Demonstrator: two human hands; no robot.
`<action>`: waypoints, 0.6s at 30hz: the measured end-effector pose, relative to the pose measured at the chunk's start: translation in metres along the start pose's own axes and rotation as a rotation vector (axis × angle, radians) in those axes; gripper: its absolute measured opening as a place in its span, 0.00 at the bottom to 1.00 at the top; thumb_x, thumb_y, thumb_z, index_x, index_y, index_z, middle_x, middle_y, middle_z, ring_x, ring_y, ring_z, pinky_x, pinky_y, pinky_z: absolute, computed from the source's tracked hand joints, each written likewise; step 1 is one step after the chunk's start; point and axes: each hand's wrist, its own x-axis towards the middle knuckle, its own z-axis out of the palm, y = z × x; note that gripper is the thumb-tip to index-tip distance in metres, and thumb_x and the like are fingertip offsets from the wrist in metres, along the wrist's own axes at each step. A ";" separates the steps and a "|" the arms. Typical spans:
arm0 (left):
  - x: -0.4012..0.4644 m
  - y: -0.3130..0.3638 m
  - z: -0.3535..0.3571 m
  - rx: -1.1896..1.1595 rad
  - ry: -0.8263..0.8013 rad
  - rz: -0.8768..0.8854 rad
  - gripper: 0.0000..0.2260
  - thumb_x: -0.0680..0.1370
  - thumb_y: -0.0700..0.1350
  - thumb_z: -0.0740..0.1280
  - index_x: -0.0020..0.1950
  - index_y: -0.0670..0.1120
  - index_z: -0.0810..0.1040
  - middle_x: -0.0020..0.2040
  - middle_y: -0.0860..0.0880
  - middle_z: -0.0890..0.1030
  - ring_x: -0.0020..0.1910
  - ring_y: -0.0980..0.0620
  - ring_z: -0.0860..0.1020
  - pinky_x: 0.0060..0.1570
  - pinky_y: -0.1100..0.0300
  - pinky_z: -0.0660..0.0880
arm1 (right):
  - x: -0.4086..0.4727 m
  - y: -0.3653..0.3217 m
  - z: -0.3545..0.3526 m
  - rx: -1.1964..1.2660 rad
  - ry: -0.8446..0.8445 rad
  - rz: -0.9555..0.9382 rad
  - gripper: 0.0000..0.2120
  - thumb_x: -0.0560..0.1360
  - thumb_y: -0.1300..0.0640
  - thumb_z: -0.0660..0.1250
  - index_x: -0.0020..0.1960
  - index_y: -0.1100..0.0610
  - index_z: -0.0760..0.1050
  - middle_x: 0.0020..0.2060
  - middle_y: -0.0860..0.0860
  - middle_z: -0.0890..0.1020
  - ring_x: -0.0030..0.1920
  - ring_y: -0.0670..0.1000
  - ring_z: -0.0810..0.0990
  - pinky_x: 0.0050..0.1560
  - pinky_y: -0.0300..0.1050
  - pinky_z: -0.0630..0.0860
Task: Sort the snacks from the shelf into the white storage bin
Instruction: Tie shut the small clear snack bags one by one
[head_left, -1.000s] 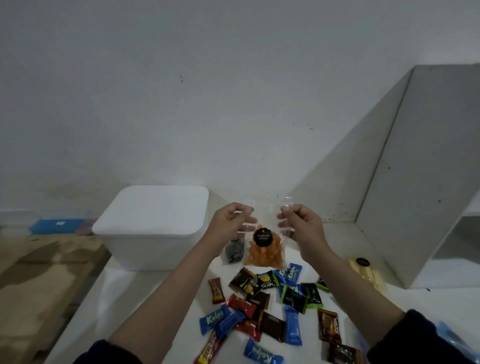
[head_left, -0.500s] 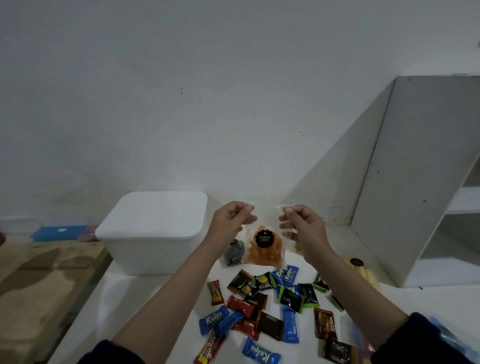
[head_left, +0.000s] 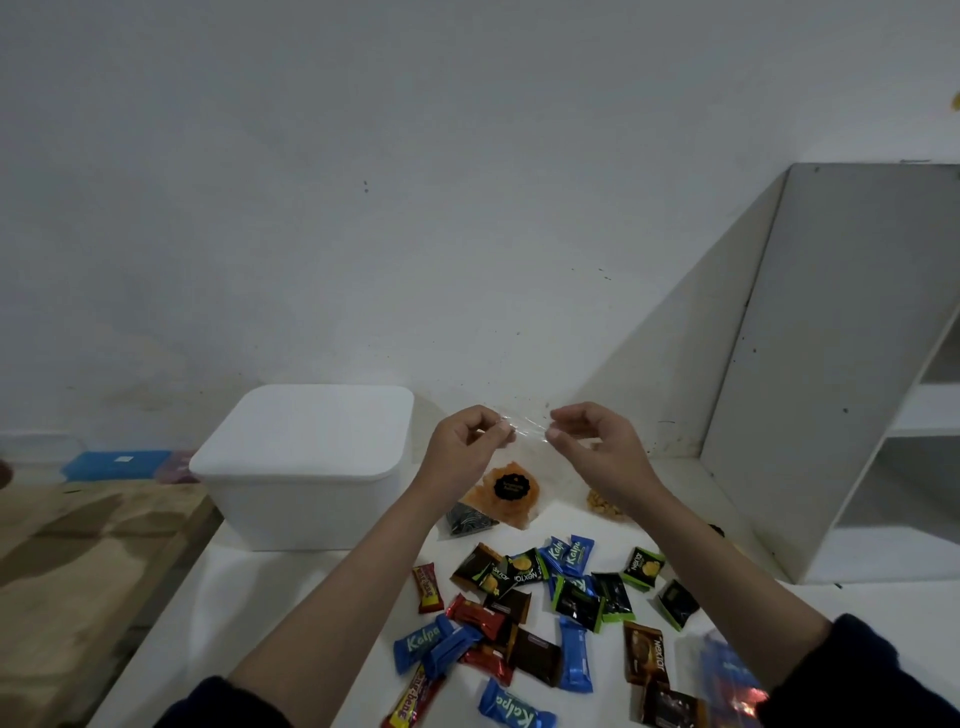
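Two hands: left hand (head_left: 464, 448) and right hand (head_left: 597, 447) pinch clear plastic bag of orange snacks (head_left: 506, 493) above tabletop's far edge | white lidded storage bin (head_left: 306, 467) closed | all wrapped snacks (head_left: 530, 618) left.

Bin (head_left: 291, 509) contents hidden under lid; black label (head_left: 511, 487) text illegible; shelf (head_left: 852, 374) cut off right.

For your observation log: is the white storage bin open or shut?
Shut: the flat white lid sits flush on the white storage bin, covering its top.

Both hands (head_left: 470, 441) (head_left: 597, 441) raised, fingertips pinched
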 end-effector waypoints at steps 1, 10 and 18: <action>0.000 0.000 0.000 0.003 -0.014 0.004 0.09 0.77 0.38 0.65 0.39 0.46 0.79 0.39 0.48 0.82 0.42 0.54 0.80 0.45 0.69 0.76 | 0.001 -0.002 0.000 -0.071 -0.040 -0.026 0.07 0.73 0.54 0.71 0.50 0.53 0.80 0.44 0.45 0.83 0.46 0.41 0.80 0.43 0.27 0.73; 0.000 0.003 -0.003 0.078 -0.094 -0.043 0.06 0.77 0.41 0.67 0.39 0.47 0.77 0.38 0.48 0.82 0.41 0.53 0.81 0.46 0.64 0.76 | 0.006 -0.004 -0.002 -0.134 -0.129 -0.039 0.03 0.72 0.57 0.72 0.41 0.50 0.79 0.40 0.49 0.84 0.42 0.46 0.80 0.45 0.37 0.76; 0.001 0.002 -0.003 0.124 -0.117 -0.024 0.06 0.76 0.40 0.68 0.40 0.47 0.79 0.40 0.46 0.83 0.44 0.45 0.82 0.53 0.50 0.77 | 0.005 -0.008 -0.003 -0.153 -0.155 -0.044 0.02 0.73 0.58 0.71 0.41 0.56 0.80 0.37 0.46 0.82 0.40 0.45 0.79 0.44 0.36 0.74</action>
